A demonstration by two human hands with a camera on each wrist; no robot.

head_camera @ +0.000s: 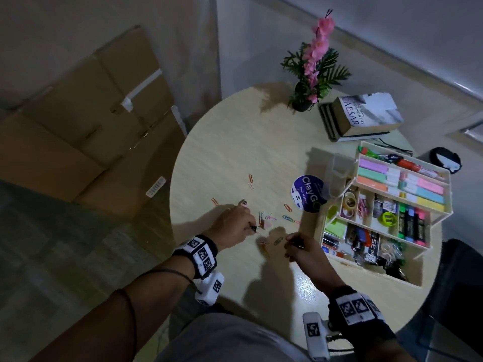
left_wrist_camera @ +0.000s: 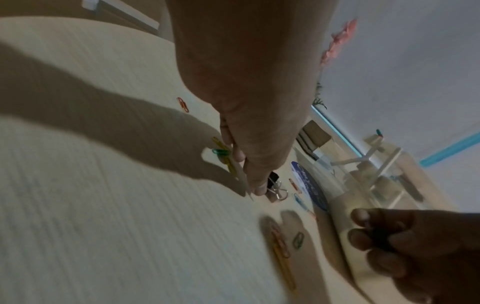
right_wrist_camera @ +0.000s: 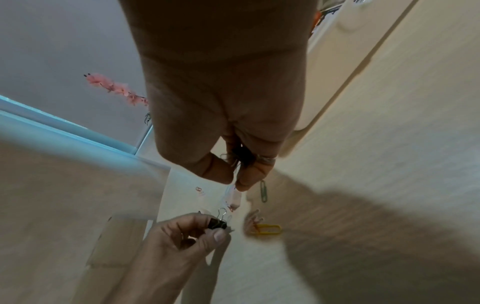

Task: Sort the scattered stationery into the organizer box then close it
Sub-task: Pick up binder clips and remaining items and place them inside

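Note:
The cream organizer box (head_camera: 441, 212) stands open at the table's right, its tiers holding highlighters, tape and clips. Coloured paper clips lie scattered left of it: orange (head_camera: 287, 207), red (head_camera: 250, 178), green (head_camera: 277, 240) (right_wrist_camera: 263, 191), yellow (right_wrist_camera: 267, 229). My left hand (head_camera: 252, 227) (left_wrist_camera: 255, 190) pinches a small black binder clip (right_wrist_camera: 217, 223) (left_wrist_camera: 272, 179) just above the table. Next to it lies a pinkish binder clip (head_camera: 264, 223). My right hand (head_camera: 290, 242) (right_wrist_camera: 235, 181) hovers beside the box, fingers curled round a dark binder clip (right_wrist_camera: 244, 156).
A round blue sticker (head_camera: 308, 193) lies by the box. A potted pink flower (head_camera: 313, 71) and a book (head_camera: 366, 113) on a holder stand at the table's far side. Cardboard boxes (head_camera: 91, 121) sit on the floor to the left. A dark chair (head_camera: 460, 283) is at the right.

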